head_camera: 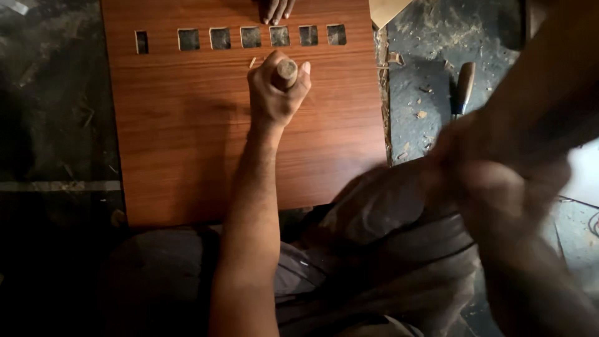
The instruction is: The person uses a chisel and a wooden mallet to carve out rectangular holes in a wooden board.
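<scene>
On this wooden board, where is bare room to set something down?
The board is bare left of the left hand and below the row of square holes. It is crowded at the holes, where another person's fingers rest. The right hand is blurred.

Dark, chip-strewn floor [50, 125] under a reddish wood-grain panel [187, 156], wooden-handled chisel [463, 87] beside it.

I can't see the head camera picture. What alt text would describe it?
A left hand grips a wooden tool handle upright on a reddish-brown wood panel cut with a row of square holes. The right hand is a raised blur. Another person's fingers rest on the panel's far edge.
</scene>
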